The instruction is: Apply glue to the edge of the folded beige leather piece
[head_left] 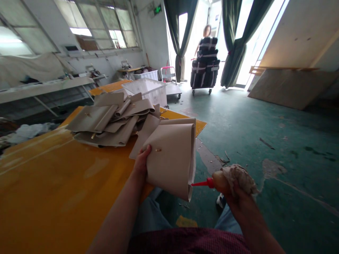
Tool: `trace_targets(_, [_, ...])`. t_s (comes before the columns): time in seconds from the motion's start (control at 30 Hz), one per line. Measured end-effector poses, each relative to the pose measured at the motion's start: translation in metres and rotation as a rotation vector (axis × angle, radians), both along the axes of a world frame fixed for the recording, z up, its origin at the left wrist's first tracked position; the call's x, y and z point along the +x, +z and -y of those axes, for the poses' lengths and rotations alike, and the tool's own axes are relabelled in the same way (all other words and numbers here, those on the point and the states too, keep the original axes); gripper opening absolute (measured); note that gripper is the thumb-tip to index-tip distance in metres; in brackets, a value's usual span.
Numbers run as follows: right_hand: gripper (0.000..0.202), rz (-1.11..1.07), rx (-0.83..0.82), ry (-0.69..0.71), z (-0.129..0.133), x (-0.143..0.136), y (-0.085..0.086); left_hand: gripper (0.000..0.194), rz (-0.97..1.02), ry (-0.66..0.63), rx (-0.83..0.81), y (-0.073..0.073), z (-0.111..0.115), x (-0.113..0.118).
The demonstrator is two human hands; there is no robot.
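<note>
A worker sits at the near right edge of a wide orange desk in a workshop with a worn green floor. Far across the room, another person stands at a loaded trolley in a bright doorway. On the far side of the desk lies a heap of cut beige panels, with a clear plastic bin just behind it.

The left hand holds a folded beige panel out over the desk's edge, its grip pinching the left side with the thumb on the face beside a small brass fitting. The right hand has its grip pressed together around a squeeze bottle wrapped in a stained rag. Its red nozzle points left and touches the lower right corner of the panel.

The step in hand appears to be gluing along the folded edge. The next move would likely call for a steady squeeze while the nozzle follows the seam, the panel kept still.
</note>
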State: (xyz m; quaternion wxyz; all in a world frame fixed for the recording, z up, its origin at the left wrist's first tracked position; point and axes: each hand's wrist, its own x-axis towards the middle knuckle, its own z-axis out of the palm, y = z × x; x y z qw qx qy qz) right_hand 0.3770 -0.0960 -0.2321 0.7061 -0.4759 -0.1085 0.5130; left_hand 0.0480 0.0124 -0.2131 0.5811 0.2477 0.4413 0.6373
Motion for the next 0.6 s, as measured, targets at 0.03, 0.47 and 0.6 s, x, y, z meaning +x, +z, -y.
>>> trace_targets(0.03, [0.061, -0.018, -0.012, -0.008, 0.0024, -0.0013, 0.0006, 0.066, 0.0, -0.004, 0.002, 0.0001, -0.0002, 0.0001])
trace_targets(0.47, [0.051, -0.05, -0.046, -0.044, 0.0086, 0.0018, -0.0079, 0.064, 0.004, 0.015, 0.024, -0.0003, -0.0015, 0.0005])
trace_targets(0.6, [0.056, 0.001, -0.047, -0.063, 0.0087, -0.003, -0.005, 0.061, 0.027, -0.015, 0.023, -0.0004, -0.0028, -0.0004])
